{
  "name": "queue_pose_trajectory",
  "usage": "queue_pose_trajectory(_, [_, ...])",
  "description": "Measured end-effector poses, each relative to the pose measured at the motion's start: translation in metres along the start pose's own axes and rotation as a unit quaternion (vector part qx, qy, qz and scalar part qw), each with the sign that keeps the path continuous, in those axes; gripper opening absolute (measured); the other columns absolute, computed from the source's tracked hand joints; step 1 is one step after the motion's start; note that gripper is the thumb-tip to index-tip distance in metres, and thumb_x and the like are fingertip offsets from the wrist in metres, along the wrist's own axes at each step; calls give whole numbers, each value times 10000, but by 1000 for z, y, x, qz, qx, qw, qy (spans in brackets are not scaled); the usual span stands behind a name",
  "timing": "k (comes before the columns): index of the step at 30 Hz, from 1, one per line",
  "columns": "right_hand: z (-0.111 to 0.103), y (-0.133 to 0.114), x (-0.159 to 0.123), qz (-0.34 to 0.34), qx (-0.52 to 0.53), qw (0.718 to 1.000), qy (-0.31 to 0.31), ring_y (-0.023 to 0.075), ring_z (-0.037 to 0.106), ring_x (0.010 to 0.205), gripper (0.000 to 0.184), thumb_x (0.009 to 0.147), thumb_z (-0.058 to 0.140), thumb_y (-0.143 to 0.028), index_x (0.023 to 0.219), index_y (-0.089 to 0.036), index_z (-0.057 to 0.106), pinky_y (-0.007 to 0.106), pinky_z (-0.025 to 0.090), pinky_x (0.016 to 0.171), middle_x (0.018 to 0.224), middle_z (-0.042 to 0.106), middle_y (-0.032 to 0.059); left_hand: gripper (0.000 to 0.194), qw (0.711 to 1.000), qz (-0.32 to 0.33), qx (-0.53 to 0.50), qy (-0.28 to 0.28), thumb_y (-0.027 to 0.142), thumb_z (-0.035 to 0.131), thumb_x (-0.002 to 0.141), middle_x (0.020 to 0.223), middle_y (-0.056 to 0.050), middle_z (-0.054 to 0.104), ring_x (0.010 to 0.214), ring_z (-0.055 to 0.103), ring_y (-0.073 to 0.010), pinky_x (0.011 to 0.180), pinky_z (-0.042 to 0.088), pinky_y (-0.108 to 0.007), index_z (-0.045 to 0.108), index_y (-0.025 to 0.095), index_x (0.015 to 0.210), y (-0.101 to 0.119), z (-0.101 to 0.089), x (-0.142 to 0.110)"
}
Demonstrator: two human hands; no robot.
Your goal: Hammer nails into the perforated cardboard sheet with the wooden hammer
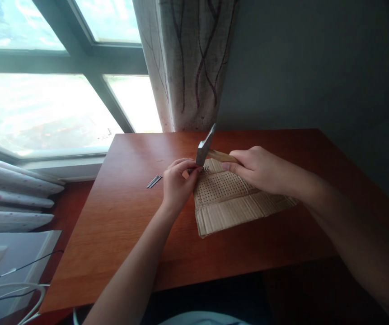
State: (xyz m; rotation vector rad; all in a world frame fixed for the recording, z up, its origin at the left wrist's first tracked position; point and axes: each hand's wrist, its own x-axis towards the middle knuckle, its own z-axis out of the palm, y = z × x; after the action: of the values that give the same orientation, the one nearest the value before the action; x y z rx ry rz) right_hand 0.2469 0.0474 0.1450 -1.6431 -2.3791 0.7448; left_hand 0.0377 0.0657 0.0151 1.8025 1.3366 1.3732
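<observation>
Our right hand [253, 167] wraps its fingers round the hammer [211, 151]; whether our left hand [180, 178], fingertips partly hidden by the cardboard [228, 194], pinches anything, we cannot tell.

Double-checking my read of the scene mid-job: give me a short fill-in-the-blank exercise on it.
The right hand grips the hammer by its wooden ____.
The thin metal rods on the table lie nearer the ____ hand.
The creased brown sheet is made of ____.
Beside the window hangs a patterned ____.

Missing words: handle; left; cardboard; curtain.
</observation>
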Motion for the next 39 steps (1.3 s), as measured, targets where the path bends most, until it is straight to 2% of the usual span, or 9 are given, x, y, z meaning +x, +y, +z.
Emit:
queue_pose_trajectory(6, [-1, 0, -3, 0, 14, 1000, 0, 117, 444, 557, 394, 984, 487, -465, 683, -211, 466, 308, 275, 565, 637, 536, -9, 88, 1000, 5, -18, -17, 225, 694, 818, 947, -50, 766, 917, 693, -210, 875, 544, -356, 757, 214, 878, -1, 1, -1])
queue_pose_trajectory(8, [-2, 0, -4, 1, 13, 1000, 5, 114, 439, 553, 399, 987, 484, -464, 679, -212, 457, 306, 277, 566, 626, 524, -15, 84, 999, 16, -22, -19, 225, 706, 812, 965, -56, 760, 962, 687, -220, 930, 533, -383, 750, 214, 883, 0, 0, 0])
queue_pose_trajectory(10, [-2, 1, -5, 6, 10, 1000, 9, 114, 442, 555, 401, 988, 481, -468, 680, -213, 453, 307, 279, 568, 618, 512, -22, 113, 999, 25, -27, -14, 238, 726, 804, 1071, -74, 742, 1073, 666, -237, 1012, 501, -416, 747, 219, 913, 2, -2, 0])
queue_pose_trajectory(13, [-4, 2, -6, 9, 8, 1000, 15, 112, 442, 557, 400, 986, 487, -464, 677, -214, 446, 307, 282, 571, 613, 498, -29, 227, 999, -17, -47, -4, 285, 744, 798, 1337, -106, 625, 1276, 573, -268, 1046, 483, -435, 739, 234, 1019, 8, -11, 2])
queue_pose_trajectory(16, [-5, 5, -8, 8, 14, 1000, 19, 110, 443, 557, 399, 983, 491, -465, 678, -211, 452, 306, 282, 569, 614, 499, -31, 271, 993, -86, -81, -20, 311, 738, 797, 1424, -115, 555, 1359, 507, -293, 1027, 495, -443, 725, 240, 1058, 12, -19, 3])
queue_pose_trajectory(21, [-6, 9, -9, 21, 23, 999, 23, 117, 464, 567, 405, 971, 501, -506, 694, -211, 485, 307, 280, 557, 625, 521, -28, 270, 972, -156, -162, -69, 287, 769, 748, 1330, -118, 635, 1240, 606, -283, 1006, 518, -437, 712, 206, 999, 10, -19, 3])
queue_pose_trajectory(27, [-2, 11, -6, 13, 29, 999, 23, 120, 439, 569, 417, 967, 497, -517, 683, -214, 463, 306, 282, 556, 628, 511, -24, 408, 952, -191, -192, -141, 243, 799, 709, 1102, -76, 738, 1027, 699, -237, 903, 574, -393, 682, 218, 1099, 6, -8, -2])
queue_pose_trajectory(34, [-5, 11, -7, 14, 40, 999, 22, 119, 440, 562, 427, 967, 496, -536, 687, -215, 471, 305, 285, 544, 617, 503, -30, 432, 939, -220, -224, -139, 217, 790, 706, 1051, -66, 741, 915, 714, -197, 777, 594, -306, 687, 219, 1126, 6, -5, -5])
queue_pose_trajectory(39, [-6, 9, -5, 8, 37, 999, 28, 115, 410, 553, 441, 967, 494, -534, 668, -217, 427, 300, 275, 532, 609, 480, -31, 452, 931, -233, -244, -142, 202, 795, 689, 1018, -61, 740, 864, 717, -186, 733, 596, -286, 684, 213, 1128, 5, -4, -4])
